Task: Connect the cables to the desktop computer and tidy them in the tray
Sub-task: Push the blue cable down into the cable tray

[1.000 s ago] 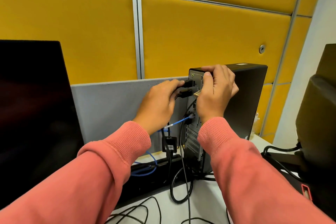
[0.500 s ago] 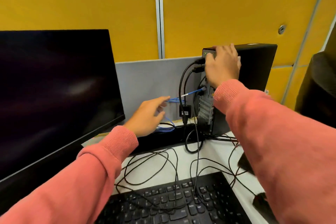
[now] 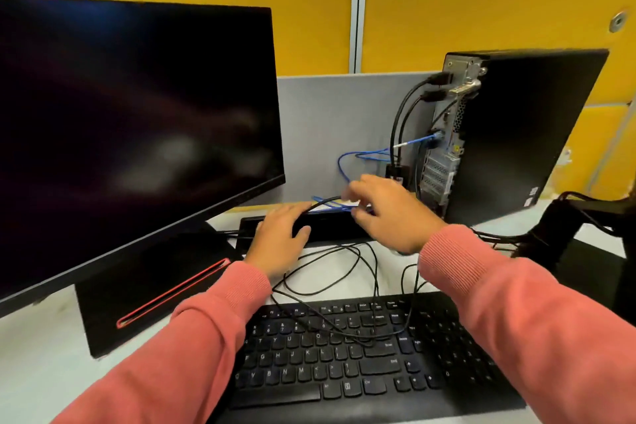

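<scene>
Now, risk to the plugs: we judge that dragging the loose leads toward the tray (image 3: pixel 330 229) could tug the black cables (image 3: pixel 401 120) and the blue network cable (image 3: pixel 373 152) out of the back of the desktop computer (image 3: pixel 509 134); there seems little slack between the ports and our hands.
Risk on the desk: a tangle of thin black wires (image 3: pixel 330 272) loops over the keyboard (image 3: pixel 361 354), and we think a careless sweep would snag the keys or knot the loops tighter.
Risk from blur: our right hand (image 3: pixel 392 213) is smeared with motion, so a fast grab may miss the lead.
Left hand: our left hand (image 3: pixel 275 241) lies flat on the front edge of the tray, fingers (image 3: pixel 292 212) spread and loose, and a black lead passes just over the knuckles; we cannot tell whether it is pinched.
Right hand: fingers half curled at the blue coil above the tray; whether they hold it, we cannot tell.
Cables: plugged ends sit high on the computer's rear panel, well apart from both hands; the slack lies in and beside the tray, between the monitor (image 3: pixel 137 120) and the computer.
</scene>
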